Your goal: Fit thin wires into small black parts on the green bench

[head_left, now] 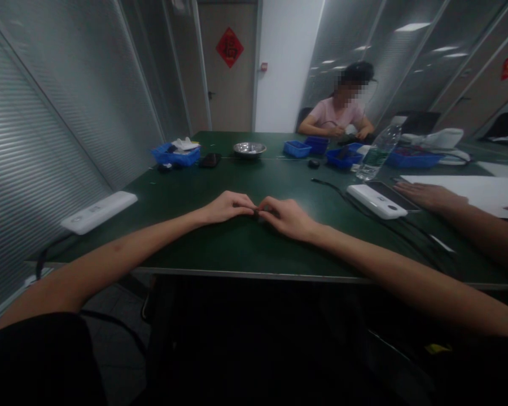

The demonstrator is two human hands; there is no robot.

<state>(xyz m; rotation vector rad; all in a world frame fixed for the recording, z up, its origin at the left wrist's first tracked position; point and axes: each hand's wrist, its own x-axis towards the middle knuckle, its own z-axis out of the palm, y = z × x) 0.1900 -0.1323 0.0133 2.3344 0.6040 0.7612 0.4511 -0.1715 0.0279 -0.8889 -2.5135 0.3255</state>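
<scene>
My left hand point(228, 207) and my right hand point(288, 217) meet over the green table point(220, 248), fingertips pinched and almost touching each other. Between them shows a tiny dark piece point(256, 211), too small and blurred to name. The left thumb and forefinger press together at its left side. On its right side, the right thumb and forefinger are closed as well, and whatever lies inside that pinch is hidden. Both wrists rest low, close to the tabletop.
A metal bowl point(249, 150), a blue tray with white scraps point(176, 153) and more blue trays point(297, 149) stand farther back. White power strips point(376, 201) lie either side. A bottle point(381, 149) stands right, near a co-worker's hand point(432, 194). Another person point(342, 110) sits opposite.
</scene>
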